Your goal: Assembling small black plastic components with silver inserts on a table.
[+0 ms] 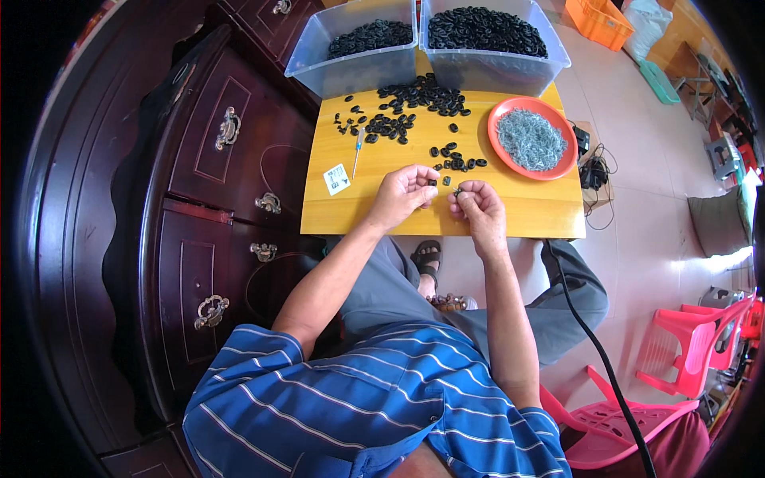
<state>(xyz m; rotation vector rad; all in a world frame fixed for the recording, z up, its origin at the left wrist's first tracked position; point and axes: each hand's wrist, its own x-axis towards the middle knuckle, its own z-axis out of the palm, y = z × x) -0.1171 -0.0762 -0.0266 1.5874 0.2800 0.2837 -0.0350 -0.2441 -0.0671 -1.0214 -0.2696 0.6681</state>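
Note:
Above the near edge of the yellow table (351, 209), my left hand (405, 193) pinches a small black plastic piece (432, 182) between thumb and fingertips. Just to its right my right hand (484, 212) is closed at the fingertips on a tiny dark piece (457, 192), too small to name. The two hands are a short gap apart. Another small black piece (446, 181) lies on the table between them. Beyond my fingers sits a little group of black oval pieces (457, 163). An orange-red plate (500, 153) piled with thin silvery metal bits (532, 139) stands to the right.
Two clear plastic bins (351, 76) (498, 72) full of black oval pieces stand at the back. Loose ovals (426, 95) spread before them. A thin screwdriver (357, 151) and a white card (336, 179) lie left. Dark drawers (209, 151) flank the table; a pink chair (677, 350) stands right.

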